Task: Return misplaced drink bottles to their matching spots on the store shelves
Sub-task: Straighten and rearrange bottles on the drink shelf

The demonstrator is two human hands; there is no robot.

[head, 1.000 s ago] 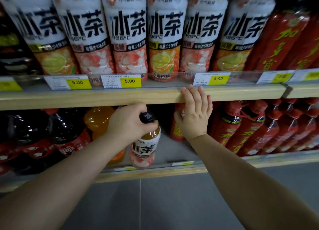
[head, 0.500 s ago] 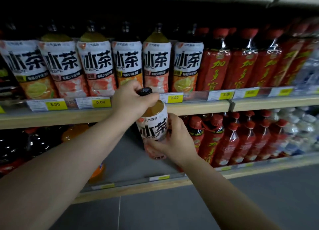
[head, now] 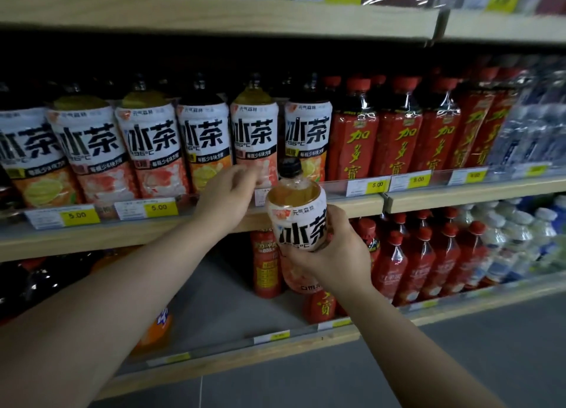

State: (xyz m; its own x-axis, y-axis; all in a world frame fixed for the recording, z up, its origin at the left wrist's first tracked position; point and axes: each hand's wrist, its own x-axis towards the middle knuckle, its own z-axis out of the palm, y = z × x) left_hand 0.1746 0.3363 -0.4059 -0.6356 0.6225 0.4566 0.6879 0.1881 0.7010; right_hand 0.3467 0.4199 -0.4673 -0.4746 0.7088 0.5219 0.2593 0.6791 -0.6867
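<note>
head view, tea bottle upright, cap up

Across mid-frame, the wooden middle shelf carries white-labelled tea bottles at left, red-labelled bottles right, water bottles far right.

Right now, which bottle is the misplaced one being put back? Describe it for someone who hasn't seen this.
Start at the middle shelf with its row of white-labelled tea bottles. Just below its edge, the right hand holds one matching tea bottle: the only one off the shelves, tilted, black-capped.
</note>
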